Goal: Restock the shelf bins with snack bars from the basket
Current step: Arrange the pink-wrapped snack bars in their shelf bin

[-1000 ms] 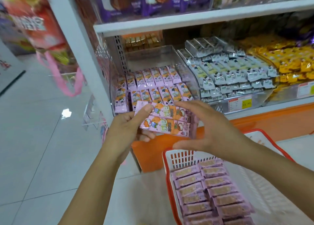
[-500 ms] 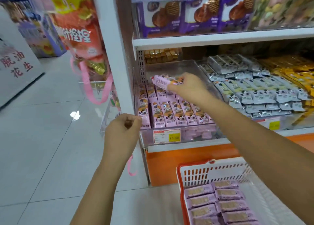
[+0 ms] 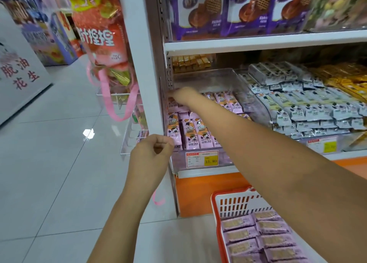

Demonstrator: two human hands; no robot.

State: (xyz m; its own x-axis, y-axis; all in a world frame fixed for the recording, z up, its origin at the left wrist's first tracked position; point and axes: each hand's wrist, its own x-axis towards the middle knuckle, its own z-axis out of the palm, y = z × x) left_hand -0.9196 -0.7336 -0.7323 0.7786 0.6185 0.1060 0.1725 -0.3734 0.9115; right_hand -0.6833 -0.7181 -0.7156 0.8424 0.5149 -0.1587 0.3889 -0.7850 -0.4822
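Basket point(image 3: 238, 204) one, bin point(image 3: 210, 80) one — right hand point(image 3: 183, 95) inside, left hand point(image 3: 151, 155) curled.

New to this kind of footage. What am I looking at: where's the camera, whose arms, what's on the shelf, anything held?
No robot here: these are a person's two bare arms, filmed by one wide-angle camera worn on their head, looking forward and down. The right hand reaches to the back left of a clear plastic shelf bin lined with pink-wrapped snack bars; blur hides whether it grips one. The left hand hangs in front of the bin, fingers curled, holding nothing. At bottom right stands a white plastic basket with a red rim, with purple-wrapped bars in it. The neighbouring bin holds silver-white packets.
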